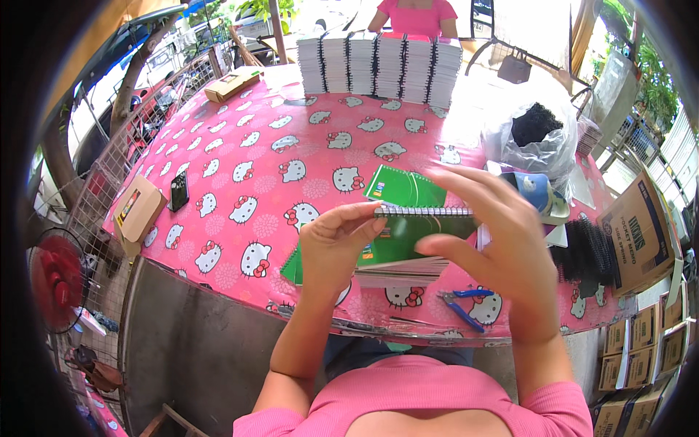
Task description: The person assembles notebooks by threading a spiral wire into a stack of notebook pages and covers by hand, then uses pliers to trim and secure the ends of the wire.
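Note:
A small spiral notebook (426, 212) is held edge-up over the table, its dark wire coil running across the top. My left hand (331, 244) pinches the left end of its coil between thumb and fingers. At the coil's right end, my right hand (506, 237) has its thumb and fingers spread apart, slightly blurred. Behind the held notebook lies another green notebook (405, 189). A stack of green-covered notebooks (400, 275) sits just below my hands, partly hidden by them. Blue-handled cutting pliers (466, 309) rest near the table's front edge.
Tall stacks of spiral-bound notebooks (378, 67) stand at the far edge, before a person in pink (416, 16). Black coils (586, 251) and a plastic bag of coils (535, 127) lie right, beside a carton (637, 233). A phone (178, 191) and open box (138, 207) sit left.

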`<state>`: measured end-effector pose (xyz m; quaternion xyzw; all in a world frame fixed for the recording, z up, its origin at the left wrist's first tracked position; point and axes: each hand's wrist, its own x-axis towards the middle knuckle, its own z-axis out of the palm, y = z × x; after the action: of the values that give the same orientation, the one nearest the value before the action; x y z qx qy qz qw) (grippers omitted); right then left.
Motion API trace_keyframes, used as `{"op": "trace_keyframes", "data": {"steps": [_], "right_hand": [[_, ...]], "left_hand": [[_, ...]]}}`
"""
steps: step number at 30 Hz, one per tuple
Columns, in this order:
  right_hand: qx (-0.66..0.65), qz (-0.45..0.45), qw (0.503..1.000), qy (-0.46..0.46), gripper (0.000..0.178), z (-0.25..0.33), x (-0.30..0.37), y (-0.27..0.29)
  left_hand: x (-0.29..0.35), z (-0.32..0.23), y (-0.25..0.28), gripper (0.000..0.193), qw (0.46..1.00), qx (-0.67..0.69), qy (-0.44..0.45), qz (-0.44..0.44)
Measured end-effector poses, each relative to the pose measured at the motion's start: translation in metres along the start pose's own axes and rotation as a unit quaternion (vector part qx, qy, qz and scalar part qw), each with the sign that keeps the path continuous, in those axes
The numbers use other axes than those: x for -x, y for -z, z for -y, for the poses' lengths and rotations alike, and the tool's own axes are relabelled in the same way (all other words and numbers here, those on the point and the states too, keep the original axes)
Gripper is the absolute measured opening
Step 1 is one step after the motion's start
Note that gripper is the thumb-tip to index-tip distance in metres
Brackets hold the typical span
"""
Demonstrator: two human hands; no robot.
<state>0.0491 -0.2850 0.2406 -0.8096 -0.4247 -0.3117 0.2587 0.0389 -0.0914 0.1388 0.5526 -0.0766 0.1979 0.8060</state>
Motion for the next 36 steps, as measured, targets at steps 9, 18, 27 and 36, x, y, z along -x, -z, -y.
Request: {"op": "trace_keyframes", "data": {"steps": [9,18,27,36], "right_hand": [[0.094,0.190,0.957,-0.196,0.053,-0.030,0.229,-0.046],[-0.146,0.094,0.934,-0.314,0.051,0.011,0.169,-0.008],[-0.104,0.057,0.970,-0.213,0.047,0.023,0.125,-0.007],[-0.134,0.058,0.961,-0.235,0.039,0.019,0.128,-0.002]], "left_hand": [[0.003,-0.039,-0.022,0.026,0.911,-0.200,-0.348,0.096],[0.044,0.010,-0.028,0.030,0.897,-0.322,-0.290,0.092],[0.040,0.016,-0.038,0.029,0.873,-0.335,-0.337,0.108],[0.039,0.019,-0.038,0.029,0.845,-0.360,-0.372,0.137]]}}
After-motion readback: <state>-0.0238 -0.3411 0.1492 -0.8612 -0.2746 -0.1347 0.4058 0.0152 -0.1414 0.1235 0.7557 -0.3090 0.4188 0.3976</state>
